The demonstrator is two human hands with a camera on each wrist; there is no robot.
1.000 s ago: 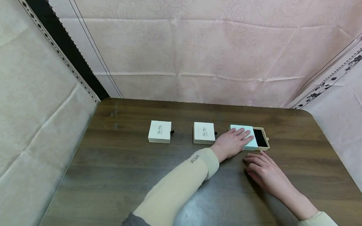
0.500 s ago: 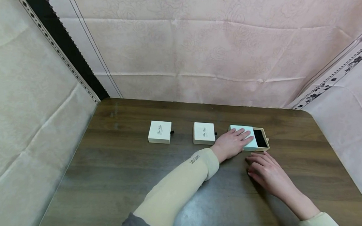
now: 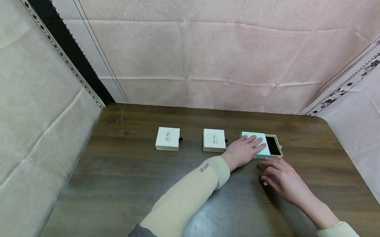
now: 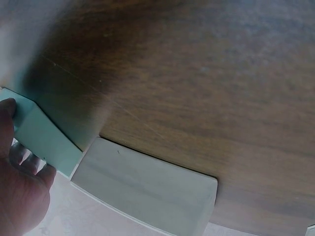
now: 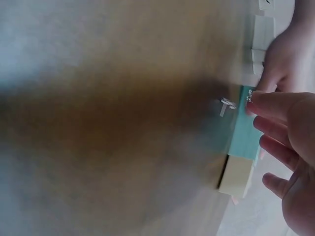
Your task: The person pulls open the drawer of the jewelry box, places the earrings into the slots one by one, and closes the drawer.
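My left hand [image 3: 242,151] lies over a light blue drawer box [image 3: 251,135] at the back right, fingers spread across its top. In the left wrist view the thumb [image 4: 8,105] is against the box's near side. The cream drawer [image 3: 279,155] is slid out to the right, showing a black lining [image 3: 272,145]. Just in front of it hovers my right hand [image 3: 285,180]. In the right wrist view its fingertips pinch a small sparkling silver earring [image 5: 249,96]. A similar silver piece [image 5: 226,104] shows beside it, over the tabletop.
Two white drawer boxes with black pull tabs stand to the left, one in the middle [image 3: 213,137] and one farther off [image 3: 168,136]. The brown wooden table [image 3: 134,187] meets pale cloth hangings [image 3: 196,54] at its back edge and sides.
The right hand has shifted slightly rightward, and a silver sparkle now shows beside its thumb in the head view. The left hand and the boxes hold their places.
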